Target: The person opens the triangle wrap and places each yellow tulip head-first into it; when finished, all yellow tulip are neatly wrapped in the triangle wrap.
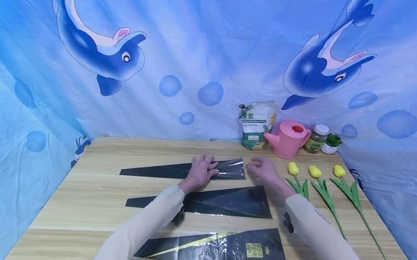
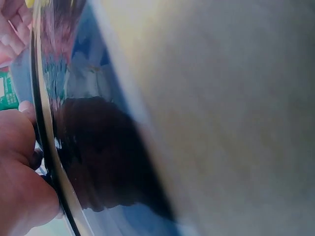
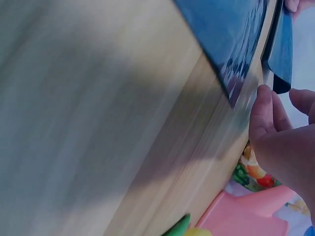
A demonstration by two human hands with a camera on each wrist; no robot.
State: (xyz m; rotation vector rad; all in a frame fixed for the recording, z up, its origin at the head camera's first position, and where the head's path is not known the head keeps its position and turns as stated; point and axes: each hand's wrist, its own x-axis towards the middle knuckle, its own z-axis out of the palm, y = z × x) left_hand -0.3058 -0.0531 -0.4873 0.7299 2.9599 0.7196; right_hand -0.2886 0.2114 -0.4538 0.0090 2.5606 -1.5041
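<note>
Three black cone-shaped flower sleeves lie on the wooden table (image 1: 84, 202): a far one (image 1: 159, 170), a middle one (image 1: 224, 202) and a near one with a gold label (image 1: 227, 249). My left hand (image 1: 201, 169) rests flat, fingers spread, on the far sleeve, which fills the left wrist view as glossy film (image 2: 93, 147). My right hand (image 1: 263, 169) hovers with relaxed fingers just right of that sleeve's wide end, holding nothing. Three yellow tulips (image 1: 315, 173) lie right of it.
At the table's back stand a green-and-white pouch (image 1: 256, 124), a pink watering can (image 1: 288, 138), a jar (image 1: 316, 138) and a small potted plant (image 1: 330, 143). A blue dolphin-print cloth (image 1: 200, 54) surrounds the table on three sides.
</note>
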